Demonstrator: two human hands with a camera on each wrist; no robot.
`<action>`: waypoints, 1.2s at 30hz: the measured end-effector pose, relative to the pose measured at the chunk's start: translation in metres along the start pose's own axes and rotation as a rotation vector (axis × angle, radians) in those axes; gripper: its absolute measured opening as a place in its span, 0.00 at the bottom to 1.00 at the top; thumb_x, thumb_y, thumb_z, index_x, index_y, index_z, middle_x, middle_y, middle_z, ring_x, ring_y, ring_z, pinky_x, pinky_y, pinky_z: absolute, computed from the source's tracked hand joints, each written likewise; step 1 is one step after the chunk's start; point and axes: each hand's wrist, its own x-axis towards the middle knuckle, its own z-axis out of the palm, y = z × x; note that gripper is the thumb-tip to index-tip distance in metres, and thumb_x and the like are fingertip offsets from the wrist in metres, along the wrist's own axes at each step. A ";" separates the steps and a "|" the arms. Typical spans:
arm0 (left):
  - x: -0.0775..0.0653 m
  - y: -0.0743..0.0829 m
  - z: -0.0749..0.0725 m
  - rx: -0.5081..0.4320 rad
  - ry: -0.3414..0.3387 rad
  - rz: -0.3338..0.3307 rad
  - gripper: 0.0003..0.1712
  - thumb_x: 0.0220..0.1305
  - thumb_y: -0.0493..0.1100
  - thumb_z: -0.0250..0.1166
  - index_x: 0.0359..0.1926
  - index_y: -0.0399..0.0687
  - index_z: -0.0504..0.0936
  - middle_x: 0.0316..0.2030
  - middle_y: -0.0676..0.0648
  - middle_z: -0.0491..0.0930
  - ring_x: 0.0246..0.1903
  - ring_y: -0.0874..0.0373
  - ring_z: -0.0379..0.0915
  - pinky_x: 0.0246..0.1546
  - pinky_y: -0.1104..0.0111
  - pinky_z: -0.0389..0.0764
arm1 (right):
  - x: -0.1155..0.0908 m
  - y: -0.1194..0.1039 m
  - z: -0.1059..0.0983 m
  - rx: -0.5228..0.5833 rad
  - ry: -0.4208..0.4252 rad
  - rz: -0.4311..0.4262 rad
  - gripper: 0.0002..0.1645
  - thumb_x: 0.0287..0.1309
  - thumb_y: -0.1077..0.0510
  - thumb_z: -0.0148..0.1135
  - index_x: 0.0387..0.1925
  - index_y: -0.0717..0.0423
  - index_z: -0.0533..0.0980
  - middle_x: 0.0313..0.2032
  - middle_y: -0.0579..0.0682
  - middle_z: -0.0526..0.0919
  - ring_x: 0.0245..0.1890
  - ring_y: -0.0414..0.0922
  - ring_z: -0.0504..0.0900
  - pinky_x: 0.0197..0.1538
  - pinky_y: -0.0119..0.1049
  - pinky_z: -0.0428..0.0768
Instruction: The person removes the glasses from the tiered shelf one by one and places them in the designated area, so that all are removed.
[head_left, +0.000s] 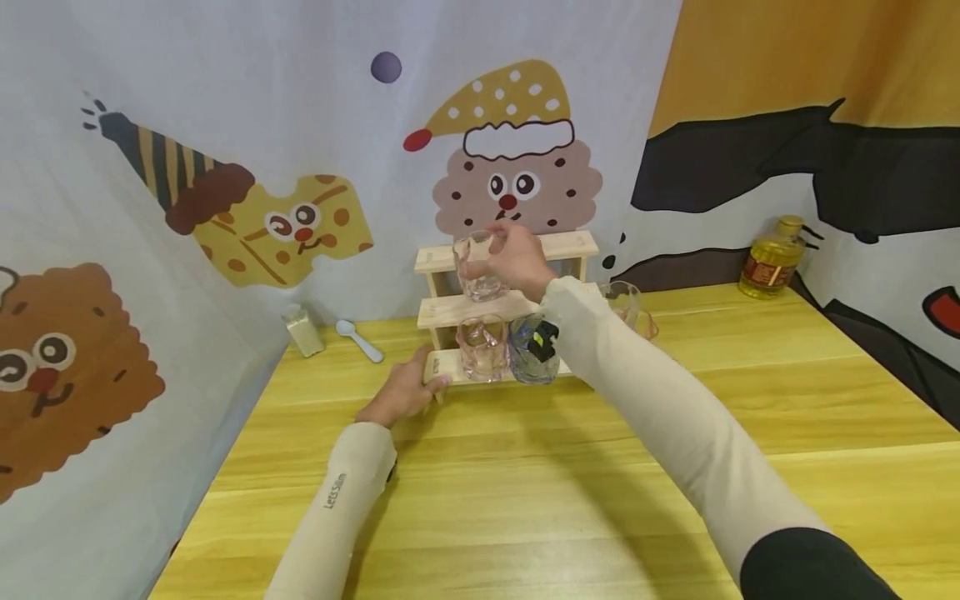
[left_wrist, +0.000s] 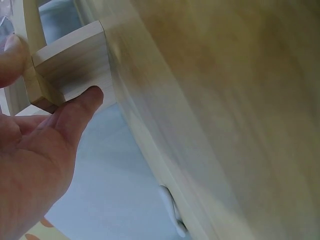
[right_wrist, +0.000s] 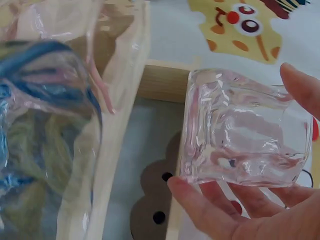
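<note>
A three-tier wooden rack stands against the backdrop. My left hand grips the left end of its lowest tier, thumb above and fingers underneath, as the left wrist view shows. In my right hand is a clear glass, held between thumb and fingers at the middle tier, its base at the board. On the lowest tier a pink-tinted glass stands beside a blue-tinted glass. A black device at my right wrist partly hides the blue glass.
Right of the rack stands another clear glass vessel, partly behind my right sleeve. A white spoon and a small filled jar lie at the back left. An oil bottle stands at the table's far right corner.
</note>
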 end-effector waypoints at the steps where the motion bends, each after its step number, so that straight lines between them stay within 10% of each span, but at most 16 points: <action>1: 0.000 -0.001 0.000 0.001 0.002 -0.001 0.40 0.73 0.54 0.60 0.76 0.46 0.55 0.50 0.35 0.83 0.50 0.44 0.81 0.58 0.50 0.79 | 0.000 0.000 -0.004 0.018 -0.005 0.003 0.53 0.47 0.57 0.80 0.72 0.55 0.63 0.55 0.58 0.74 0.52 0.50 0.73 0.54 0.46 0.78; 18: 0.002 -0.007 0.001 0.000 0.017 -0.002 0.42 0.73 0.54 0.60 0.77 0.44 0.53 0.52 0.33 0.82 0.54 0.40 0.80 0.60 0.48 0.77 | -0.012 0.024 -0.101 -0.013 -0.035 0.010 0.50 0.54 0.53 0.76 0.75 0.44 0.61 0.71 0.55 0.64 0.64 0.51 0.69 0.57 0.50 0.78; 36: 0.001 -0.004 0.001 0.002 0.026 0.033 0.38 0.72 0.53 0.61 0.75 0.45 0.58 0.50 0.36 0.84 0.42 0.50 0.81 0.49 0.56 0.81 | -0.029 0.083 -0.186 -0.139 0.130 0.114 0.54 0.56 0.41 0.73 0.77 0.50 0.57 0.57 0.50 0.73 0.41 0.37 0.77 0.40 0.33 0.82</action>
